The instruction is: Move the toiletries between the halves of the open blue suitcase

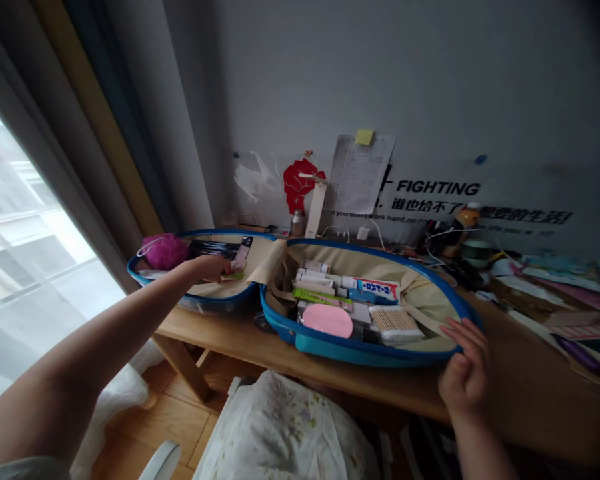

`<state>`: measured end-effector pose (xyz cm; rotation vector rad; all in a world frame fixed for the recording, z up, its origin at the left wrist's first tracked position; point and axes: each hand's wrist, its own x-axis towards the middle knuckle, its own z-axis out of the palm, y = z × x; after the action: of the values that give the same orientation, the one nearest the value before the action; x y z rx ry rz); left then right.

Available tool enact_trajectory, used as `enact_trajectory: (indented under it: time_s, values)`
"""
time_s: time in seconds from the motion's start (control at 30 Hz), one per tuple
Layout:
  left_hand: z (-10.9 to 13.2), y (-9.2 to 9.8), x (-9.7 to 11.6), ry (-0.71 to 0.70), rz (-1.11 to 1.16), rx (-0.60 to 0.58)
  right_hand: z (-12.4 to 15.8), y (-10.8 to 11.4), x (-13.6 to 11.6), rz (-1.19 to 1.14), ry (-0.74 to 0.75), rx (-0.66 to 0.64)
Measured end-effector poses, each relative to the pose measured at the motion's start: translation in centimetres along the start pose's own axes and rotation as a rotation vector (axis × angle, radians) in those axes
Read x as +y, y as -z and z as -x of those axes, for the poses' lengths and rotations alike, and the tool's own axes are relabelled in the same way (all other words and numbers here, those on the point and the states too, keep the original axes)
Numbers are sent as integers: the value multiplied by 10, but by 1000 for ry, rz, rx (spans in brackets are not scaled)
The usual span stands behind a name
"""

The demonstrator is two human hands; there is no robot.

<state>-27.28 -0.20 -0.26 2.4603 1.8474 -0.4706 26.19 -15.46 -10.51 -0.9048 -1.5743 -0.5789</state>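
Observation:
A blue-rimmed suitcase point(375, 358) lies spread open on a wooden desk, both halves showing beige lining. My left hand point(214, 268) reaches into its left half with curled fingers beside a light green item point(236, 275) and a slim patterned pink box point(243, 252); what the fingertips hold is too small to make out. At the right end, my right hand point(466, 367) rests with stretched fingers over the rim. The right half holds a pink oval case point(327, 321), a pack of cotton swabs point(395, 323), a toothpaste box point(376, 288) and several tubes.
A magenta bath puff point(166, 251) and a dark package point(213, 248) lie in the left half. Behind stand a white lamp point(316, 210) and a small bottle point(297, 223). Papers and clutter point(545, 287) cover the desk's right side. A chair with floral cloth point(285, 427) is in front.

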Motion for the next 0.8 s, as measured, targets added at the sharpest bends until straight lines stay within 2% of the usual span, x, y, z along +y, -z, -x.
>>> enact_trajectory:
  time_s: [0.3,0.57,0.7,0.8]
  values:
    - [4,-7,-3,-65,-42,66,-1,-1,0,-13,-3,6]
    - [16,-9,-4,-64,120,171,2,1,-1,0,-48,-16]
    - [16,5,-1,-72,268,278,2,0,0,-4,-37,-10]
    - [14,27,16,-128,423,422,2,0,0,-11,-61,-4]
